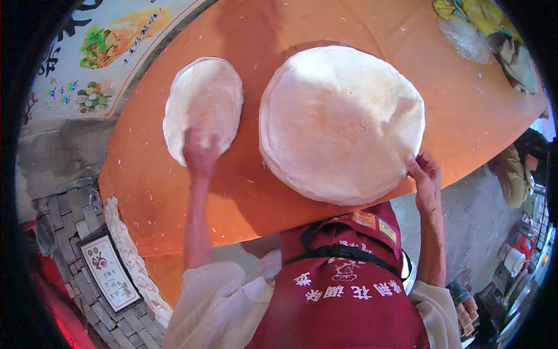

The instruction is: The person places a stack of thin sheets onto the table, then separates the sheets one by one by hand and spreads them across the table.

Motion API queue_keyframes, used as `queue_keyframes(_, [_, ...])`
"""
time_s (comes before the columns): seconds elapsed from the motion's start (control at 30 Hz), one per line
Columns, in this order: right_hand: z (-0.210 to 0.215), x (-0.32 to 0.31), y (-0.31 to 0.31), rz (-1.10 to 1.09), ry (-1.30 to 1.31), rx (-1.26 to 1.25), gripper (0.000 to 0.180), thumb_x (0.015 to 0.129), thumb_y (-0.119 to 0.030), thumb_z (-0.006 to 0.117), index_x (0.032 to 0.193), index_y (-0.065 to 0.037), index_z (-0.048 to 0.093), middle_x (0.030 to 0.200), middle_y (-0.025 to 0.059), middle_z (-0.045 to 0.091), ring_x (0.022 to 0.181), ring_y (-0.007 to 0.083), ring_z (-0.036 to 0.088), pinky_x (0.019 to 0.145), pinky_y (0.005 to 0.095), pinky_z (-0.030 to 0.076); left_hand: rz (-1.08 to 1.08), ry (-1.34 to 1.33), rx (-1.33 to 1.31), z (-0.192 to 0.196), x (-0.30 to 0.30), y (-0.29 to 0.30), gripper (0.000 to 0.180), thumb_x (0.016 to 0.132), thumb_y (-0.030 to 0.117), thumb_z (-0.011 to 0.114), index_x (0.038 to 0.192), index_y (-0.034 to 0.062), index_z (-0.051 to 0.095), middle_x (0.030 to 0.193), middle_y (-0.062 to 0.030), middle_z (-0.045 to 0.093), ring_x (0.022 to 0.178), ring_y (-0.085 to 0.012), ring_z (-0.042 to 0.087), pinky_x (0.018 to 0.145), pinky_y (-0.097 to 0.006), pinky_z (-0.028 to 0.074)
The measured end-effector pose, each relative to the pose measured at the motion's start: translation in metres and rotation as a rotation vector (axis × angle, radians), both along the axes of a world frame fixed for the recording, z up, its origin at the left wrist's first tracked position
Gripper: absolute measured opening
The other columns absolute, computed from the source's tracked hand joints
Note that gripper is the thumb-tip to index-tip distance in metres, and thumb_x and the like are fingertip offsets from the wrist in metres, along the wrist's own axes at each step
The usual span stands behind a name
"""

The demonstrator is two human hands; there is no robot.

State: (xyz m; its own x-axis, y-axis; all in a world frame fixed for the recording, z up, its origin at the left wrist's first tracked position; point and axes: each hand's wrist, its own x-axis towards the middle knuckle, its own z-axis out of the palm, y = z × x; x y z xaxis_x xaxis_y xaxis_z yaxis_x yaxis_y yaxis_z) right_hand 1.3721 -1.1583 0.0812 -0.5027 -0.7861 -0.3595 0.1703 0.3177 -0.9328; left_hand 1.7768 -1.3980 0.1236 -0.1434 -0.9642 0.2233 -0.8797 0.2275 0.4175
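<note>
A big stack of round, pale flatbreads (337, 128) lies on the orange tabletop (192, 212) in front of me. At its right near edge my right hand (425, 173) pinches the rim between thumb and fingers; how many sheets it grips I cannot tell. The sheet's right side looks slightly creased. To the left lies a smaller pile of thin flatbread (204, 87), oval in outline. Over that pile's near end reaches my left hand (201, 152). Motion smears its fingers, so whether they touch or grip the bread does not show.
A clear plastic bag (463, 39) and yellow cloth (488, 16) lie at the far right of the table. A printed panel (110, 58) stands beyond its left edge. Below left, a framed sign (110, 272) is against grey brick. Someone's trousered leg (511, 174) shows at right.
</note>
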Motion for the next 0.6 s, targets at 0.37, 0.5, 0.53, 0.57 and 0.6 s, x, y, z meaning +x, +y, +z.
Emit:
queue_keyframes(0.37, [0.015,0.032,-0.048,-0.026,-0.504,-0.124,0.034,0.088,-0.031,0.061,0.108,-0.004,0.057,0.102,0.009,0.062,0.094,0.0191,0.06,0.08,0.0352,0.049,-0.459,0.687,0.717,-0.02,-0.234,0.113,0.039,0.08,0.016,0.069,0.113,-0.0002,0.057,0.097,-0.0063,0.066,0.089,-0.018,0.063,0.08,-0.029,0.05])
queue_keyframes(0.5, [0.016,0.026,-0.033,-0.048,-0.405,0.022,0.044,0.089,-0.033,0.06,0.116,0.0,0.053,0.106,0.0119,0.062,0.096,0.0195,0.059,0.079,0.0344,0.05,-0.477,0.882,1.038,-0.029,-0.222,0.097,0.03,0.086,0.012,0.062,0.113,-0.0009,0.058,0.1,-0.0032,0.065,0.09,-0.0108,0.06,0.079,-0.025,0.049])
queue_keyframes(0.53, [0.014,0.026,-0.029,-0.057,-0.4,0.026,0.044,0.089,-0.033,0.06,0.116,0.0,0.053,0.106,0.0119,0.062,0.096,0.0195,0.059,0.079,0.0344,0.05,-0.525,0.899,1.1,-0.026,-0.223,0.097,0.027,0.087,0.011,0.06,0.112,-0.0004,0.058,0.101,-0.0023,0.064,0.089,-0.0092,0.059,0.078,-0.025,0.049])
queue_keyframes(0.57, [0.012,0.027,-0.027,-0.042,-0.369,0.044,0.047,0.088,-0.033,0.062,0.118,0.001,0.051,0.107,0.0129,0.061,0.097,0.0197,0.059,0.08,0.034,0.05,-0.531,0.901,1.108,-0.029,-0.224,0.1,0.027,0.087,0.011,0.06,0.112,-0.0004,0.058,0.101,-0.0023,0.064,0.089,-0.0092,0.059,0.078,-0.025,0.049])
queue_keyframes(0.6, [0.011,0.029,-0.027,-0.022,-0.338,0.058,0.05,0.087,-0.033,0.063,0.121,0.002,0.05,0.108,0.0139,0.061,0.098,0.02,0.059,0.08,0.0336,0.05,-0.563,0.86,1.061,-0.035,-0.224,0.102,0.028,0.087,0.012,0.061,0.111,-0.0005,0.059,0.1,-0.0026,0.064,0.089,-0.0092,0.059,0.078,-0.025,0.049])
